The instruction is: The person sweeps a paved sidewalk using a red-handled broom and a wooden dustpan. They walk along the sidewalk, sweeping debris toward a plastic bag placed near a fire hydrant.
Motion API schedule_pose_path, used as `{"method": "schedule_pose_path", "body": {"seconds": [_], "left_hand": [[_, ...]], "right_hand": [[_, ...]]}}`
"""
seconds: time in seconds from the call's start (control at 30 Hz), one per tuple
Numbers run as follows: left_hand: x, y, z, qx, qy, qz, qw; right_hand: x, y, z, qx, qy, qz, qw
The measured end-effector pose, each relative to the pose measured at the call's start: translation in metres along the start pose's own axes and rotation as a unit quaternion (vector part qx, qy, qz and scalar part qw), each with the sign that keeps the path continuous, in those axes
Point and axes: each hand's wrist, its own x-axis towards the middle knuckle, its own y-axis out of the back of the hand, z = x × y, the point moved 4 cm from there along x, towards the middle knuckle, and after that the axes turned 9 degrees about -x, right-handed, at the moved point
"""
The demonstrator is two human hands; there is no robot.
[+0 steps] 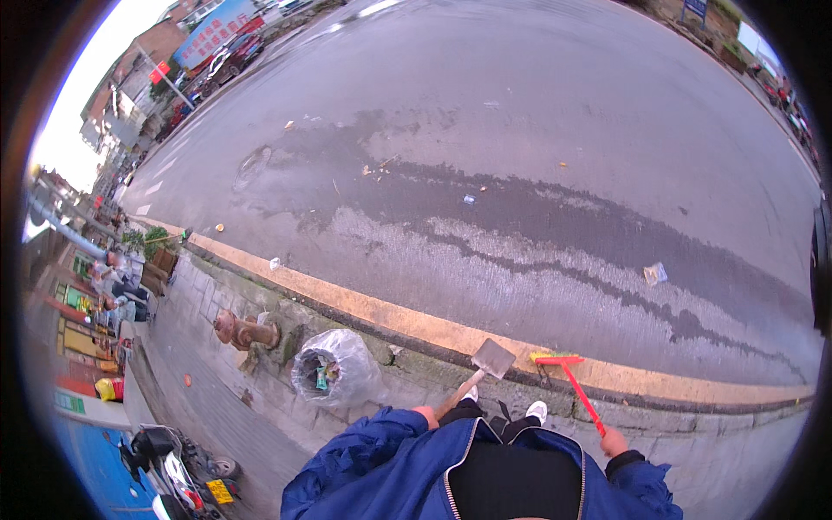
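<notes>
My left hand (426, 416) is closed around the wooden handle of a flat metal shovel (494, 359). The blade hangs over the kerb edge in front of my shoes. My right hand (613, 443) grips the red handle of a broom (580, 393). Its head, with yellow-green bristles (543, 356), is at the yellow line (403, 325) along the road's edge. Left of the shovel, a clear plastic bag (354, 367) stands with its mouth spread and some rubbish inside, including a green wrapper (322, 378).
A rusty fire hydrant (247, 329) stands beyond the bag. Litter dots the partly wet road (585, 130), including a plastic wrapper (655, 273), a blue packet (469, 199) and a white scrap (275, 263). A motorcycle (185, 474) is parked at lower left; people (127, 286) sit farther along the pavement.
</notes>
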Motion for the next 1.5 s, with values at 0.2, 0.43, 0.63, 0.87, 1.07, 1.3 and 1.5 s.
{"method": "schedule_pose_path", "body": {"seconds": [0.2,0.43,0.63,0.87,1.07,1.3,1.5], "left_hand": [[0.015,0.051,-0.018,0.19,-0.018,-0.041,0.981],[0.042,0.082,-0.012,0.217,-0.029,-0.029,0.975],[0.089,0.094,0.009,0.286,-0.071,-0.045,0.955],[0.146,0.108,0.013,0.321,-0.128,-0.053,0.937],[0.188,0.103,-0.013,0.312,-0.116,-0.039,0.942],[0.21,0.107,-0.059,0.251,0.008,0.052,0.966],[0.223,0.104,-0.075,0.248,0.02,0.108,0.962]], "right_hand": [[-0.016,-0.006,-0.014,0.077,0.016,0.057,0.995],[-0.059,-0.001,-0.047,0.474,-0.183,-0.023,0.861],[-0.008,0.015,-0.054,0.495,-0.223,-0.017,0.84],[0.022,-0.021,-0.108,0.471,-0.241,-0.009,0.849],[-0.021,-0.041,-0.196,0.554,-0.192,-0.123,0.801],[-0.075,-0.006,-0.191,0.566,-0.234,-0.196,0.766],[-0.037,-0.012,-0.186,0.532,-0.226,-0.131,0.806]]}}
